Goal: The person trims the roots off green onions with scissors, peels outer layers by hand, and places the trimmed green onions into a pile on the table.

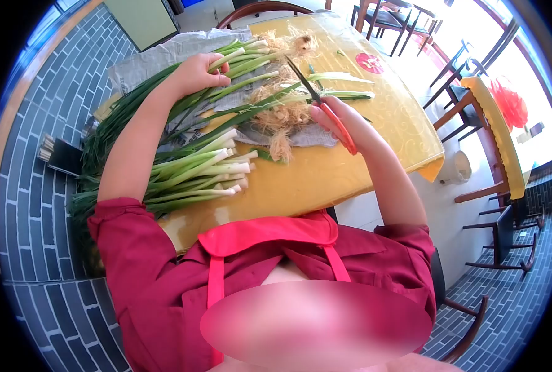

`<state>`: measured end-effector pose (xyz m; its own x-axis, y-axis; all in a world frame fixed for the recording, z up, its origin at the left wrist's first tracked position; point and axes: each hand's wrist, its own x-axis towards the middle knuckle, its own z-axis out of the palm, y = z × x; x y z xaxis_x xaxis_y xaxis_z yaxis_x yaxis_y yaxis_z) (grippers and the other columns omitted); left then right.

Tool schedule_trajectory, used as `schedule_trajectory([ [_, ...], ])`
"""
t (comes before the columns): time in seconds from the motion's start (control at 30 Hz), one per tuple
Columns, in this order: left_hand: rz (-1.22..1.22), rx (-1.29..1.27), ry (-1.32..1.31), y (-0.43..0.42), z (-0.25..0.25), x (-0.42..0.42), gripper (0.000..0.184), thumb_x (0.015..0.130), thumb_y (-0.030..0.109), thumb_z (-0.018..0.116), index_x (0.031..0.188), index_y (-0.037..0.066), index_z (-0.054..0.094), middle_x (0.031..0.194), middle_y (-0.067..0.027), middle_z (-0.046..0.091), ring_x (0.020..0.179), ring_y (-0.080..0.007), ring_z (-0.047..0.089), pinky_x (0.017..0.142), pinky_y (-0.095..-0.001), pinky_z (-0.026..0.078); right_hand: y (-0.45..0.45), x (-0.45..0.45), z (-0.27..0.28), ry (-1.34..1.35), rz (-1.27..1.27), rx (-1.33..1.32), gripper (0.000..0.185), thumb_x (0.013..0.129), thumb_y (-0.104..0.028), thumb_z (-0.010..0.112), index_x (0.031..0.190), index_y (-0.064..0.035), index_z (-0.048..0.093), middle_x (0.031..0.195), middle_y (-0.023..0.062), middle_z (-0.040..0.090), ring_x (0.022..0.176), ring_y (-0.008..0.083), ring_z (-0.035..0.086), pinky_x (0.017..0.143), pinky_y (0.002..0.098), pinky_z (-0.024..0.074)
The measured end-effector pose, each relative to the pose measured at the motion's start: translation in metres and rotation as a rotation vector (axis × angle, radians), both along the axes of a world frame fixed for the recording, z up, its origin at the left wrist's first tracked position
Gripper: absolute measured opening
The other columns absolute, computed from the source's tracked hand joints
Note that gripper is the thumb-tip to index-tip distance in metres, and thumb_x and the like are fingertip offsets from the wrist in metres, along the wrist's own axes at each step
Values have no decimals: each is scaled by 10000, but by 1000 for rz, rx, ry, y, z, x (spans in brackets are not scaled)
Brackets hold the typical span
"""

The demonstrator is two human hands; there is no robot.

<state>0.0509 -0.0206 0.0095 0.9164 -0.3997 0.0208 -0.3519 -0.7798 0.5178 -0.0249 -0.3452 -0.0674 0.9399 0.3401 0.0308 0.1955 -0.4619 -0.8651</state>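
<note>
My left hand (201, 73) lies on a pile of green onions (242, 62) that still have their roots, its fingers curled round some stalks near the white ends. In my right hand (341, 121) are scissors (339, 127) with red handles, their dark blades pointing up and left over the table. Cut roots (282, 118) lie in a tangled heap between my hands. Nearer to me, a bundle of green onions (195, 170) without roots rests with its white ends to the right. A few pale stalks (344, 95) lie beside the blades.
The table (406, 124) has a yellow cloth with a red round mark (369, 62). Grey paper (183, 53) lies under the onions. A holder with chopsticks (62, 155) stands at the left edge. Chairs (502, 235) and another table (496, 136) are at the right.
</note>
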Motion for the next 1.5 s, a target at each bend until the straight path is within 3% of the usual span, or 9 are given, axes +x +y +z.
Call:
schedule_trajectory([
  [0.17, -3, -41, -8, 2, -3, -15, 383, 726, 242, 717, 1069, 81, 664, 712, -2, 565, 672, -99, 511, 649, -270, 421, 13, -2, 4, 52, -58, 55, 490, 889, -478, 578, 964, 6, 556, 777, 89, 589, 665, 147, 542, 605, 290, 450],
  [0.4, -36, 1, -76, 4, -4, -27, 387, 730, 234, 712, 1083, 82, 673, 695, 11, 565, 651, -88, 507, 633, -265, 420, 23, -6, 4, 301, -78, 214, 525, 892, -572, 503, 902, -47, 501, 705, 14, 485, 560, 90, 444, 484, 241, 397],
  [0.5, -35, -6, -81, 4, -4, -32, 380, 729, 216, 711, 1079, 72, 675, 698, 10, 571, 650, -87, 509, 632, -262, 423, 25, -4, 1, 281, -71, 228, 536, 890, -592, 487, 858, -57, 476, 698, 15, 477, 543, 83, 433, 468, 235, 395],
  [0.9, -81, -53, 30, 4, -6, -37, 375, 727, 155, 712, 1086, 55, 675, 724, 7, 594, 667, -78, 515, 647, -255, 434, 23, -6, 8, 293, -129, 95, 520, 874, -572, 521, 888, -53, 534, 607, -1, 455, 448, 90, 415, 397, 259, 362],
  [1.2, -83, -29, 42, 6, -12, -34, 371, 729, 160, 708, 1082, 54, 664, 751, -1, 588, 707, -87, 527, 679, -257, 433, 9, -2, -8, 343, 91, 226, 440, 938, -409, 506, 983, 26, 564, 513, 14, 464, 419, 80, 458, 381, 239, 365],
  [1.37, -7, -75, -10, 9, 3, -32, 304, 720, 175, 713, 977, 39, 627, 768, -2, 560, 738, -99, 515, 696, -266, 423, 16, 5, -13, 509, 131, 521, 285, 890, -247, 617, 995, 10, 551, 657, 49, 564, 531, 97, 536, 456, 228, 422],
  [1.4, -27, -140, -92, 8, 2, -33, 236, 728, 177, 738, 847, 36, 593, 693, 12, 541, 659, -73, 475, 636, -246, 402, 20, 5, -10, 535, 122, 586, 262, 873, -211, 643, 992, 3, 549, 692, 55, 580, 559, 101, 550, 474, 226, 429],
  [1.5, -53, -135, -101, 7, 4, -31, 253, 716, 187, 748, 851, 38, 594, 693, 10, 542, 662, -80, 478, 638, -248, 402, 48, 14, 0, 513, 141, 856, 260, 814, -115, 697, 991, -9, 537, 781, 67, 604, 637, 119, 574, 513, 231, 432],
])
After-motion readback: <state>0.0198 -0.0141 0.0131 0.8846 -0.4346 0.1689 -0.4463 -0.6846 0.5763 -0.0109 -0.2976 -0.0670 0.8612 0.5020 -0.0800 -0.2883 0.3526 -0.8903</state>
